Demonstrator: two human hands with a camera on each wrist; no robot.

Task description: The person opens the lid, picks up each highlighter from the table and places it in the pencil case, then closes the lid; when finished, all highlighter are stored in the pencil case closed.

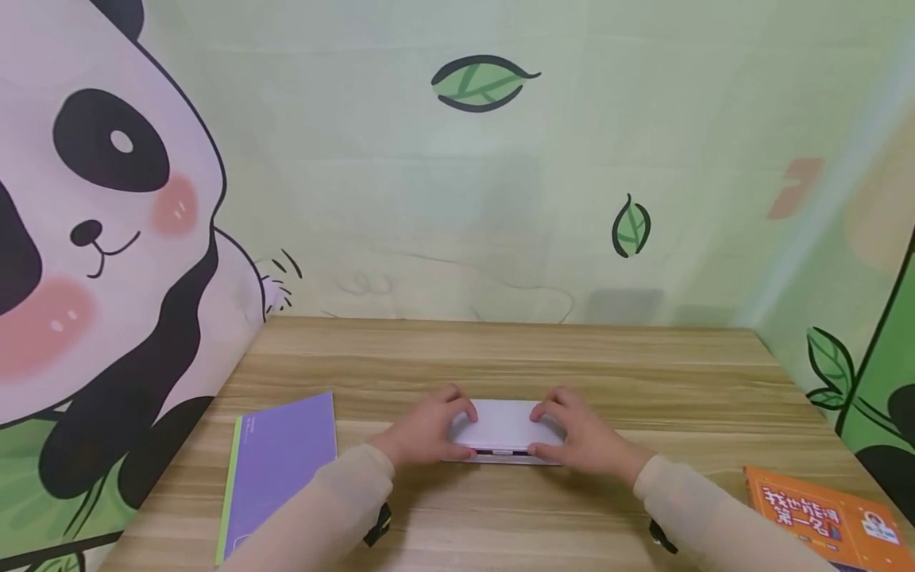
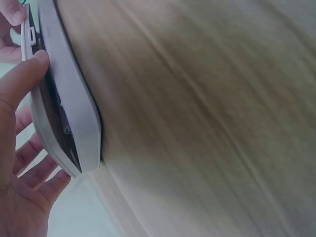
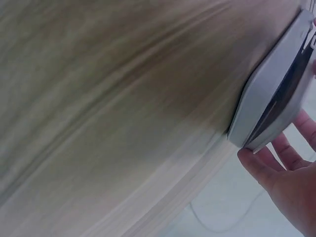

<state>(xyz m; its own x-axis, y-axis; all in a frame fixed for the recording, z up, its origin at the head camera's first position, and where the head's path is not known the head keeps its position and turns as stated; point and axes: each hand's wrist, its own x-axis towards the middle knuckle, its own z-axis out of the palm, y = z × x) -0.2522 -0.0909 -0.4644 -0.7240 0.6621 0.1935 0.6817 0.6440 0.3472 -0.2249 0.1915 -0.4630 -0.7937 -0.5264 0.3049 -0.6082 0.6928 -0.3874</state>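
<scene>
A pale, hinged case [image 1: 500, 421] with a small front clasp lies on the table between both hands. Its lid stands slightly ajar, and a dark gap shows along the front. My left hand [image 1: 432, 429] grips the lid's left end, with the thumb at the front edge and fingers curled round the end. At the opposite end, my right hand [image 1: 589, 437] holds the lid with thumb and fingers. Both wrist views show the case [image 2: 81, 113] parted along its seam; what lies inside is mostly hidden in shadow.
A purple notebook [image 1: 286, 469] with a green spine lies on the left, partly under the left sleeve. On the right is an orange book [image 1: 829, 512] beside the right sleeve. The wood-grain table [image 1: 500, 357] ends at a wall covering printed with a panda and leaves.
</scene>
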